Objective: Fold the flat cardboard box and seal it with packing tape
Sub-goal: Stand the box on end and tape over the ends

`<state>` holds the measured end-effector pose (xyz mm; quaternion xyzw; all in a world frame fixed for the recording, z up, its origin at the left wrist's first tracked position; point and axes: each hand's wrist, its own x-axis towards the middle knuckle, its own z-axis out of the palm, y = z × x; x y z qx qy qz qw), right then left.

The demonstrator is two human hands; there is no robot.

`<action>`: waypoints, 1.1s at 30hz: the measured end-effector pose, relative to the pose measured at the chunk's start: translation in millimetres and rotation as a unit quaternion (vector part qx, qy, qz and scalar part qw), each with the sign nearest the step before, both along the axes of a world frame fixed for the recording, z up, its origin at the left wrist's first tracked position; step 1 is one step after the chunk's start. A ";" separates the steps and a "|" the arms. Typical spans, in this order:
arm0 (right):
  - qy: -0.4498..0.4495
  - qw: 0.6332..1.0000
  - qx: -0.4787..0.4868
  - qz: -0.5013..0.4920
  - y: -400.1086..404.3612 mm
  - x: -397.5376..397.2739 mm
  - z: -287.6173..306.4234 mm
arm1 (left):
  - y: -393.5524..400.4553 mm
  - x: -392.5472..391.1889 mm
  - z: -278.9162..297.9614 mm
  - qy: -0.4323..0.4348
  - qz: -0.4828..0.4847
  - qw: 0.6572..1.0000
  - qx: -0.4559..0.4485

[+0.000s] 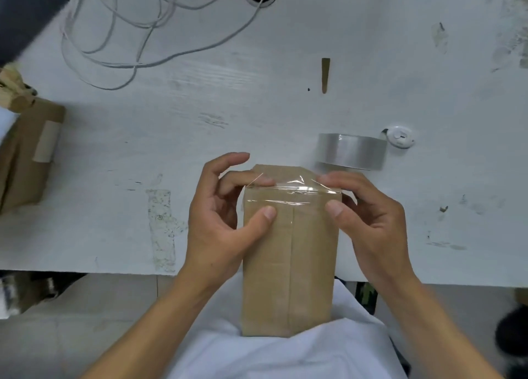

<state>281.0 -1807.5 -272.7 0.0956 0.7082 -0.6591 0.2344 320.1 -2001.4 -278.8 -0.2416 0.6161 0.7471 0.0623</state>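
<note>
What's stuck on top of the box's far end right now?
A strip of clear tape lies across the far end of the cardboard box, pressed by the left hand and right hand. Fingers cover the strip's ends.

Both hands hold a folded cardboard box (288, 264), its near end against the person's white shirt (274, 355). Left hand (225, 215) & right hand (368, 215) grip its far end, thumbs on top, fingers on a clear tape strip (294, 192) across the edge. Tape roll (351, 151) on the surface (257, 115) just beyond right hand; another box (25, 152) well left of left hand.
</note>
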 end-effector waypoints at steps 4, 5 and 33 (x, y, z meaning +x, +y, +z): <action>-0.003 1.000 0.006 0.002 -4.7 -2.2 0.0 | 0.0 -3.2 1.8 -0.008 0.010 1.000 -0.015; -0.001 1.000 0.013 0.004 -6.2 -3.2 0.4 | 0.1 -4.3 2.4 -0.011 0.011 1.000 -0.019; 0.048 0.995 -0.050 0.067 -12.8 -18.1 -17.5 | 6.3 -23.3 6.4 0.027 -0.043 0.998 -0.038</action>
